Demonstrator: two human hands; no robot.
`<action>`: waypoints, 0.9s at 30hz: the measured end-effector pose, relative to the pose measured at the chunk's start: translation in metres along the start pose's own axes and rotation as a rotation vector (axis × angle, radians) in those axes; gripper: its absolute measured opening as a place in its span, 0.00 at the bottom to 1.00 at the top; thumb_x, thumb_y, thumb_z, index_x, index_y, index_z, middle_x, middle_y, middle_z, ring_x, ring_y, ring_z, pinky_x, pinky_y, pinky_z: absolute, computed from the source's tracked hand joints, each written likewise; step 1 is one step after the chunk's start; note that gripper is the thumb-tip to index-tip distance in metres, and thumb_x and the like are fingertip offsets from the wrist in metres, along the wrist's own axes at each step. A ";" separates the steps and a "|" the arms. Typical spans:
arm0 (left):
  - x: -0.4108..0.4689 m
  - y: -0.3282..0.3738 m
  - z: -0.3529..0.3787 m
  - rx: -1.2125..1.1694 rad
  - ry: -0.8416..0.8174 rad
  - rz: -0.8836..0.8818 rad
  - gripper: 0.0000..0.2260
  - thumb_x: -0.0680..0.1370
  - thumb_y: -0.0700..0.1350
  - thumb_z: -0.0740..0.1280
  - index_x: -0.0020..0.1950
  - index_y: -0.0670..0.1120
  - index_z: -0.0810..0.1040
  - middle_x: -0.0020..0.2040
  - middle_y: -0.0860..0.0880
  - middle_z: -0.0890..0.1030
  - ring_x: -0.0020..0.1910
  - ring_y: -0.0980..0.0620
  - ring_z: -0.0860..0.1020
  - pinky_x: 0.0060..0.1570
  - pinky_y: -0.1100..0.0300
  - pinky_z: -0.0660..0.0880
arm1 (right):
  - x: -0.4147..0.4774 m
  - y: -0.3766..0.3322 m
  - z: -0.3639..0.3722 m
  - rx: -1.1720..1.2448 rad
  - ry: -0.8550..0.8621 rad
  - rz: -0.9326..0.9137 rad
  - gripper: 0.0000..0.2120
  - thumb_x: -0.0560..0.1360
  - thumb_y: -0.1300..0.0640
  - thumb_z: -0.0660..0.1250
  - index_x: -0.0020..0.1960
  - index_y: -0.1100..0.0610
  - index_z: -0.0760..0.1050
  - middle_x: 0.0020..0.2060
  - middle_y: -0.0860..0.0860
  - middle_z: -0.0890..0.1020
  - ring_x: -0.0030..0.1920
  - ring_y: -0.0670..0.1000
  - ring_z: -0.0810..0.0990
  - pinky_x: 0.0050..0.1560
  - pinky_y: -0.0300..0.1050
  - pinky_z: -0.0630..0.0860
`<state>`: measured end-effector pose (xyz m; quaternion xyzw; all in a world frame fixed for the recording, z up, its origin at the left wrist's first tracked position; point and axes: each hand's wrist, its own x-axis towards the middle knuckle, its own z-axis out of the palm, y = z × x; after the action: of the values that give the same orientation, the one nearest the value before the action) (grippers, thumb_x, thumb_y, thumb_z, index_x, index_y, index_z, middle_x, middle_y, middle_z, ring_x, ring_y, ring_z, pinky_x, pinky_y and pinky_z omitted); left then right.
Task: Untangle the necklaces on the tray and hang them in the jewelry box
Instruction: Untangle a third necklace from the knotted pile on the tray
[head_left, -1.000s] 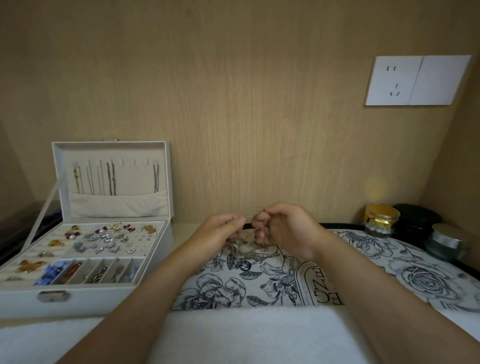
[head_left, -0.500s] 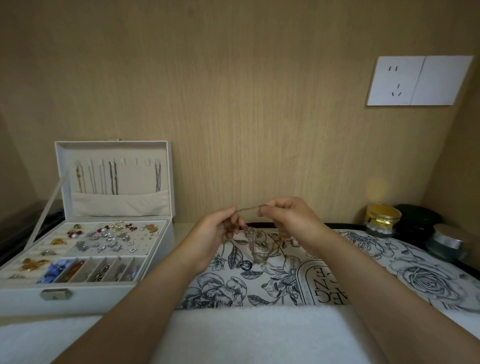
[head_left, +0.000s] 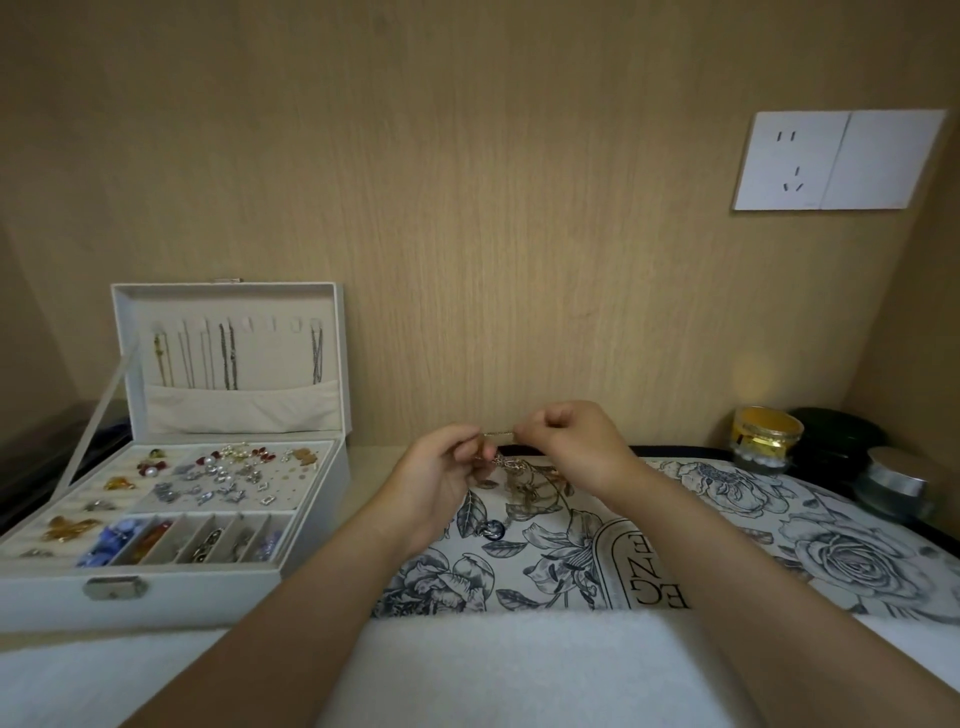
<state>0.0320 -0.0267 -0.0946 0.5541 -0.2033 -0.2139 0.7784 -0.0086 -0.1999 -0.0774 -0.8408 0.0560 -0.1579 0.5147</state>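
One camera, worn on my head.
It looks forward and down, near the tray, facing the wooden wall.

Two arms in view, forearms bare to the wrist, left hand bare, right hand bare, knuckle ridges showing on right hand, nails too small to make out

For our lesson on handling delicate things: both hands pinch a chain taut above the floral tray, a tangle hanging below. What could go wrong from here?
1. The chain is stretched between the left hand and the right hand; more pull could snap a link or tighten the tangle below.
2. The blue pendant sits low over the tray; a slipped pinch might drop everything and knot it worse.
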 end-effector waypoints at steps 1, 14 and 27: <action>0.000 0.000 0.004 -0.015 -0.008 0.005 0.21 0.80 0.42 0.58 0.26 0.47 0.66 0.33 0.47 0.74 0.37 0.50 0.73 0.53 0.53 0.70 | 0.000 0.001 0.003 -0.052 -0.017 -0.031 0.09 0.76 0.53 0.72 0.39 0.55 0.82 0.35 0.50 0.83 0.37 0.45 0.79 0.44 0.44 0.76; 0.005 0.004 -0.006 0.093 0.111 -0.034 0.12 0.84 0.46 0.58 0.58 0.43 0.79 0.53 0.45 0.85 0.45 0.48 0.81 0.45 0.53 0.78 | 0.000 0.012 0.004 0.143 -0.290 -0.030 0.26 0.80 0.68 0.63 0.76 0.56 0.65 0.63 0.52 0.79 0.63 0.49 0.78 0.62 0.39 0.74; 0.011 -0.006 -0.026 0.316 0.620 0.077 0.11 0.78 0.50 0.69 0.43 0.44 0.84 0.43 0.47 0.85 0.48 0.46 0.83 0.56 0.48 0.79 | -0.008 0.020 0.000 -0.452 -0.351 -0.155 0.04 0.75 0.57 0.73 0.44 0.57 0.85 0.41 0.41 0.79 0.43 0.47 0.84 0.36 0.38 0.78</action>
<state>0.0550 -0.0148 -0.1074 0.6984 -0.0084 0.0280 0.7151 -0.0151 -0.2070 -0.0963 -0.9504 -0.0646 -0.0326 0.3024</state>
